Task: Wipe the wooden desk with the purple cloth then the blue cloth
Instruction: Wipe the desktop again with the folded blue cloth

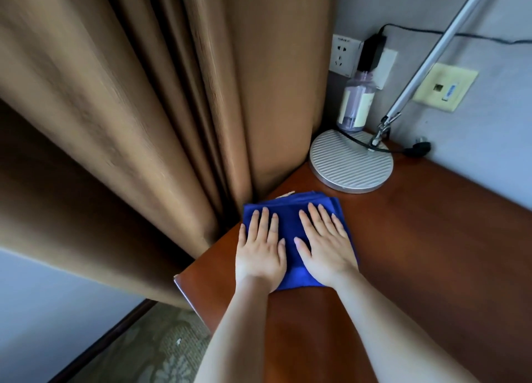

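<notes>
Head view: wooden table (417, 238) is seen running from the curtain (129, 109) corner twd the right. Blue cloth (290, 221), folded, is laid flat at the table's left end, near the lamp base (351, 163). It is pressed under both palms: left hand (260, 253) and right hand (325, 247) side by side, fingers straight, nothing gripped. Unwiped length lies right of the right hand, so a rightward sweep is judged likely. Bottle (356, 103) label and socket (344, 55) print can't be read. Purple cloth isn't seen.

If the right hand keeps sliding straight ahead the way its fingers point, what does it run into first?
Probably the lamp base: the right hand lies flat on the blue cloth, fingers aimed up the wooden desk slightly left of it. Depth is uncertain.
</notes>
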Demonstrator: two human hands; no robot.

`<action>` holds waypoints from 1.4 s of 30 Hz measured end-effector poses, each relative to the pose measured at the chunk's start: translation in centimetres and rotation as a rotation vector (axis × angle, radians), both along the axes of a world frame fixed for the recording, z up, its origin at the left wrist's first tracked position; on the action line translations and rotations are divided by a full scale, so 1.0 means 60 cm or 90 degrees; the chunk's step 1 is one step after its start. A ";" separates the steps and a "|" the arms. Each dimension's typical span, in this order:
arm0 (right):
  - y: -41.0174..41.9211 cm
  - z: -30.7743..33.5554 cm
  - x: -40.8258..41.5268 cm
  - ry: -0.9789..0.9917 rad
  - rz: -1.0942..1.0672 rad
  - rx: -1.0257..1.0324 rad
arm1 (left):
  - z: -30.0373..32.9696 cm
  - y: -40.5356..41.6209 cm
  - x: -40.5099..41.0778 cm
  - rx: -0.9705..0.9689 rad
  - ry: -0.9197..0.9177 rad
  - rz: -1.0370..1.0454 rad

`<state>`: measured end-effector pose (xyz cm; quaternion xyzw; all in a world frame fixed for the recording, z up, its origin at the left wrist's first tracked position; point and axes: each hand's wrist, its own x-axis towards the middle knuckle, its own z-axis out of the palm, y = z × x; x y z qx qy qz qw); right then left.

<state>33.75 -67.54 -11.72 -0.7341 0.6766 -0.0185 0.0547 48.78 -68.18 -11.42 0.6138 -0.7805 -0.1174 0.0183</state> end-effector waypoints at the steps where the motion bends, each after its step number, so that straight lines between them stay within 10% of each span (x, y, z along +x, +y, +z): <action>1: 0.010 -0.002 0.000 0.009 -0.014 -0.004 | 0.000 0.003 0.000 0.000 0.001 -0.010; 21: -0.089 -0.005 -0.023 -0.007 -0.069 -0.033 | -0.004 -0.152 -0.026 0.001 -0.021 -0.144; 42: -0.022 0.000 -0.021 0.025 0.035 0.008 | 0.001 -0.006 -0.009 -0.017 0.043 -0.006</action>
